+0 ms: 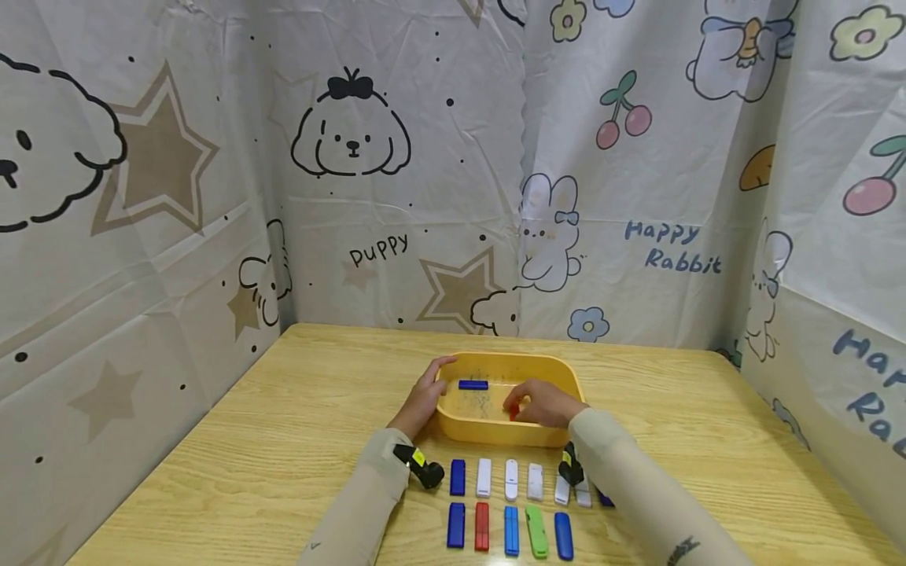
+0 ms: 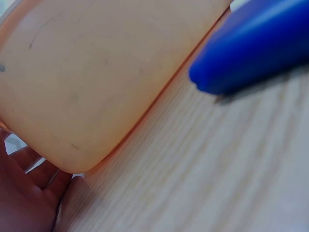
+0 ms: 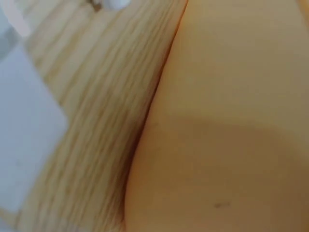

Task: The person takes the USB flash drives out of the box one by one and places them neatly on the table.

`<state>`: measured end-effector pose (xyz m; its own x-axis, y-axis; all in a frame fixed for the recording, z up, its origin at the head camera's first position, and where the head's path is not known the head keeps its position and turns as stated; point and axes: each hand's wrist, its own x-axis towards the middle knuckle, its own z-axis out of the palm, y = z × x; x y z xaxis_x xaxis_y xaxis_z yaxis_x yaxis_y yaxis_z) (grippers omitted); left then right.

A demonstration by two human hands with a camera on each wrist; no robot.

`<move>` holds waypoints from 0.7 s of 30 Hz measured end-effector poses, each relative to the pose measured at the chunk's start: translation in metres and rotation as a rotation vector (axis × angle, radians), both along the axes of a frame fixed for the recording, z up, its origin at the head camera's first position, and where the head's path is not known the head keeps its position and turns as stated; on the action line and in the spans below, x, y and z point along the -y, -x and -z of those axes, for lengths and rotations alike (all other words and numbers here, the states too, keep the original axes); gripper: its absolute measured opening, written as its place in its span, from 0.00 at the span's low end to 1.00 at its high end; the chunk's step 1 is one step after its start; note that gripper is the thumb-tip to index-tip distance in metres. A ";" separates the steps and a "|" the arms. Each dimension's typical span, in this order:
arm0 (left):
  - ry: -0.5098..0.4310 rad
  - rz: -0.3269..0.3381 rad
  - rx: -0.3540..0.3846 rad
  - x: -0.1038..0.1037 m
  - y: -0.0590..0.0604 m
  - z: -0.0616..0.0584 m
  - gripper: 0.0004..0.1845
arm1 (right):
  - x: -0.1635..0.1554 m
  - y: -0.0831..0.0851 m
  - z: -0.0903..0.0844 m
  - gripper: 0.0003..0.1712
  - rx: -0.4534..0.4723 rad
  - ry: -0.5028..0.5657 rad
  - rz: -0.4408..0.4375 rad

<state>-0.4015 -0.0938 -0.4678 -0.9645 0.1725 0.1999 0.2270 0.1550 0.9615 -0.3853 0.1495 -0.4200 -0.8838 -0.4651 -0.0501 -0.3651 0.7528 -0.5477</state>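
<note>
A yellow plastic bin [image 1: 510, 434] stands on the wooden table. My left hand [image 1: 425, 395] holds it at the left end, thumb and fingers spread around the rim; in the left wrist view the fingers [image 2: 47, 175] lie against its outer corner. Reaching over the front rim, my right hand [image 1: 541, 402] pinches a red stick [image 1: 514, 410], like a USB flash drive, low inside the bin. The fingers partly hide it. A dark blue stick [image 1: 473, 385] lies near the bin's back wall. The right wrist view shows only the bin's outer wall [image 3: 217, 96], not the hand.
Two rows of similar sticks lie in front of the bin. The back row has a dark blue stick [image 1: 458, 477] and several white sticks [image 1: 484, 477], partly hidden by the right wrist camera. Nearer lie dark blue, red [image 1: 482, 526], blue, green [image 1: 536, 531] and rounded blue ones.
</note>
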 end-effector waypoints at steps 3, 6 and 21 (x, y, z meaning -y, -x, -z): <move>0.000 0.002 -0.002 0.000 0.000 0.000 0.30 | 0.000 0.001 0.000 0.10 0.008 0.010 0.012; 0.002 0.001 0.003 0.000 0.001 0.000 0.30 | 0.001 0.000 -0.001 0.10 0.013 0.006 0.028; 0.005 -0.004 0.003 0.000 0.000 0.000 0.30 | 0.003 0.003 0.002 0.29 -0.012 0.027 0.171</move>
